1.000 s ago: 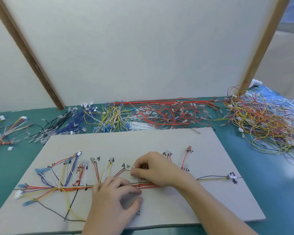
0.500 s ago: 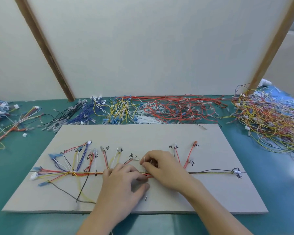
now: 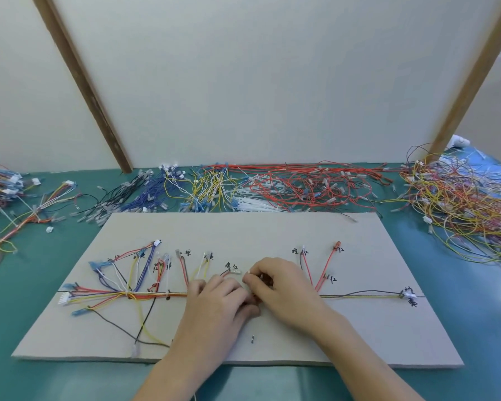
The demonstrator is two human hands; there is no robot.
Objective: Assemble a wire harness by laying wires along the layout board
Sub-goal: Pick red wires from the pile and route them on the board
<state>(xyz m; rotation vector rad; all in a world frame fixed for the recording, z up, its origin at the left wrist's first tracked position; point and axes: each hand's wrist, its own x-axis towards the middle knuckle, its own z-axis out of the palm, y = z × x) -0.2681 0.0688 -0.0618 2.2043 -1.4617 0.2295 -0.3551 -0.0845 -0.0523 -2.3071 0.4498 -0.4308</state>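
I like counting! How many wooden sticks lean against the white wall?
2. One wooden stick leans on the left, and the other wooden stick leans on the right. More may be outside the picture.

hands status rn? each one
Left hand: fingers curled, pressing the wire bundle on the board.
Right hand: pinching a wire end; details hidden.

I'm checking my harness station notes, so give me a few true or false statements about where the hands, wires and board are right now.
1. Both hands meet over the wire bundle at the middle of the layout board. True.
2. The board lies on a red table. False: the table is teal.
3. A tangled pile of mostly yellow and orange wires lies right of the board. True.
4. The board carries no writing. False: handwritten labels mark the branches.
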